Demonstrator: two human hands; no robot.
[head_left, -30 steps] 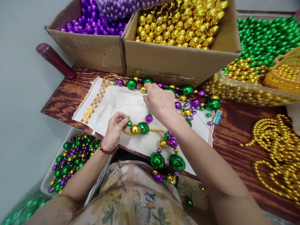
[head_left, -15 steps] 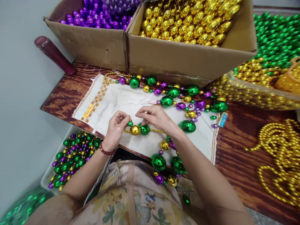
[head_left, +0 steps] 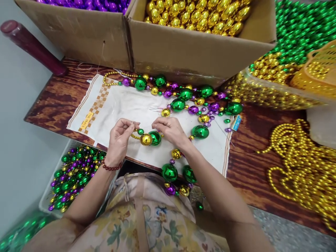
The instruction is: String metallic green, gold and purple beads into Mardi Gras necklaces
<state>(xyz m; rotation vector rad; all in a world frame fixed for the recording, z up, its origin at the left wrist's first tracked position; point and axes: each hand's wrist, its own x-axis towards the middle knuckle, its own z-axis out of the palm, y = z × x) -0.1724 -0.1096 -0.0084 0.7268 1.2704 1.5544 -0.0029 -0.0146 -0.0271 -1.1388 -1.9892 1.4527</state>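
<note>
My left hand (head_left: 119, 140) is pinched shut on the end of a bead strand (head_left: 147, 139), just left of a small green bead, a gold bead and a larger green bead. My right hand (head_left: 169, 128) is closed in a pinch on the same strand at the large green bead. The strand runs down past a gold bead (head_left: 176, 153) and two big green beads (head_left: 169, 172) over the table edge to my lap. Both hands hover over a white cloth (head_left: 123, 105). Loose green, gold and purple beads (head_left: 183, 99) lie along the cloth's far side.
Cardboard boxes of purple beads (head_left: 78, 31) and gold beads (head_left: 194, 52) stand behind the cloth. Green bead strands (head_left: 301, 31) and a yellow basket (head_left: 320, 66) sit far right, gold strands (head_left: 301, 168) at right. A bin of mixed beads (head_left: 76, 171) is lower left; a maroon bottle (head_left: 28, 45) lies far left.
My right hand has come back from the loose beads at the far side of the cloth to the strand beside my left hand. The view has shifted slightly.
</note>
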